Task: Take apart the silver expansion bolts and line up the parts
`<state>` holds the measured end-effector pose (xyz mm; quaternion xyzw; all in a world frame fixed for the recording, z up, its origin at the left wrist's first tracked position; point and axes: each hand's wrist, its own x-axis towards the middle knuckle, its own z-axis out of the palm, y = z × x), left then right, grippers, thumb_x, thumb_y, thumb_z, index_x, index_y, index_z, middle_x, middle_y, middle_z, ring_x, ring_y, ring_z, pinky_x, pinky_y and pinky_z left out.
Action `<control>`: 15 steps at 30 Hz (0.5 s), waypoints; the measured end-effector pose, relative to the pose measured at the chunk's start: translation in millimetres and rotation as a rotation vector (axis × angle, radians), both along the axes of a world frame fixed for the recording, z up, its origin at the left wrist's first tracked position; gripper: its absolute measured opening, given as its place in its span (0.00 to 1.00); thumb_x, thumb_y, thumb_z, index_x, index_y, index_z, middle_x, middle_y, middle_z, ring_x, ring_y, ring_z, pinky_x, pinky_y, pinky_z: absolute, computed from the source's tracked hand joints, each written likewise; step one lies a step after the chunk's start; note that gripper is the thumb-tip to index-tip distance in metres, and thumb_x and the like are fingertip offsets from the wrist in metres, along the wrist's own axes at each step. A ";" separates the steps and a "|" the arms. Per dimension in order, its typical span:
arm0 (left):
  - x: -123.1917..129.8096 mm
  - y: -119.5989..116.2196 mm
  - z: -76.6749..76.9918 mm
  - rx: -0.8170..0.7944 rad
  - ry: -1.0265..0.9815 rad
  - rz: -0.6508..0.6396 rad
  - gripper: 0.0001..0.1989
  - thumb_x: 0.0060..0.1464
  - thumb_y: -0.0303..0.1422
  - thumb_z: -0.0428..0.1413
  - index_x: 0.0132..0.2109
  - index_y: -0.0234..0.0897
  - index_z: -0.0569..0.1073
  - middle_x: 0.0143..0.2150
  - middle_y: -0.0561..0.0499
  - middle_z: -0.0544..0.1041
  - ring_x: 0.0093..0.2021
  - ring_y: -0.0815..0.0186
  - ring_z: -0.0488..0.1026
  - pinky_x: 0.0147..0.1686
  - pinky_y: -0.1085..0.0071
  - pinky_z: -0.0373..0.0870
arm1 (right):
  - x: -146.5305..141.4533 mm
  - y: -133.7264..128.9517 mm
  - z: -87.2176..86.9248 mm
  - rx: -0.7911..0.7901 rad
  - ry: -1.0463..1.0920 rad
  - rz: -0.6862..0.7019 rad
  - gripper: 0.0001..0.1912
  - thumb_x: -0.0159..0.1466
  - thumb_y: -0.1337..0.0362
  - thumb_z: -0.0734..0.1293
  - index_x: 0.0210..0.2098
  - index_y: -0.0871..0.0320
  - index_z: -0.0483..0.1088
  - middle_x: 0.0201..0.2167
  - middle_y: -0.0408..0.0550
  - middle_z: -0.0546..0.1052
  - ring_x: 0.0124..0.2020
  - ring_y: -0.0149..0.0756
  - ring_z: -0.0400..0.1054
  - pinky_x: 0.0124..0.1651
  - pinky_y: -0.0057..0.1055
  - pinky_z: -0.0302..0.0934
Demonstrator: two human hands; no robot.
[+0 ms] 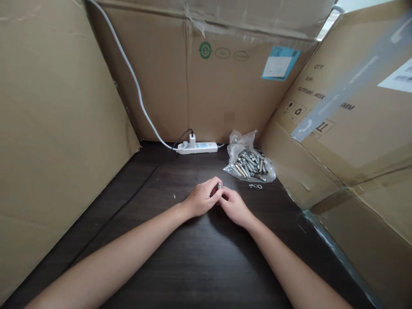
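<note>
In the head view, I could see two bare hands meeting above the dark tabletop (180,266). The left hand (202,199) had its fingers curled closed around a small metal piece (219,186), whose shiny end poked up between thumb and forefinger. The right hand (234,207) came in against it, its fingers drawn narrow and touching the left hand's fingertips; most of them were hidden, so I couldn't tell whether they gripped the piece too.

Just beyond the right hand, near the right-hand box, sat a clear plastic bag (237,139), its mouth loose and crumpled, with a heap of metal bolts (249,164) inside, mostly silvery, some brassy. A few small washers (256,186) lay on the wood just beside its near edge.

Farther back, along the foot of the rear cardboard box (154,64), a white power strip (206,148) held a white charger (192,140). A black cable (128,200) ran from the charger across the table to the left, passing under the left forearm, while a thick white cord (139,92) hung down to the strip's left end.
</note>
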<state>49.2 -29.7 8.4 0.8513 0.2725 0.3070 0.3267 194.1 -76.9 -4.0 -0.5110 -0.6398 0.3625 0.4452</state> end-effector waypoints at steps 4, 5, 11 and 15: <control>-2.2 7.1 0.3 0.017 -0.020 -0.068 0.09 0.63 0.34 0.43 0.40 0.37 0.66 0.36 0.52 0.69 0.36 0.68 0.66 0.38 0.72 0.62 | -2.1 0.2 -3.5 0.015 -0.071 -0.018 0.07 0.61 0.63 0.61 0.30 0.59 0.69 0.29 0.45 0.72 0.34 0.35 0.66 0.39 0.31 0.61; -3.0 8.1 -0.5 0.008 -0.028 -0.077 0.10 0.63 0.35 0.42 0.40 0.37 0.66 0.35 0.52 0.69 0.36 0.68 0.66 0.38 0.72 0.62 | -3.0 0.2 -4.3 0.020 -0.071 -0.021 0.06 0.61 0.64 0.62 0.31 0.58 0.68 0.30 0.45 0.72 0.35 0.35 0.66 0.40 0.31 0.62; -11.2 3.8 -2.0 0.066 -0.097 -0.053 0.11 0.63 0.35 0.43 0.36 0.36 0.66 0.37 0.49 0.66 0.36 0.68 0.65 0.39 0.72 0.63 | -2.1 -1.2 4.5 0.005 0.014 0.034 0.10 0.60 0.63 0.63 0.41 0.57 0.68 0.36 0.46 0.74 0.35 0.33 0.68 0.39 0.29 0.64; -18.8 2.4 -3.5 -0.044 -0.142 0.014 0.12 0.64 0.36 0.41 0.35 0.36 0.63 0.32 0.52 0.65 0.32 0.70 0.64 0.36 0.72 0.62 | 34.8 0.9 26.7 0.116 -0.305 -0.085 0.10 0.59 0.64 0.62 0.40 0.57 0.71 0.36 0.47 0.76 0.36 0.35 0.69 0.41 0.31 0.63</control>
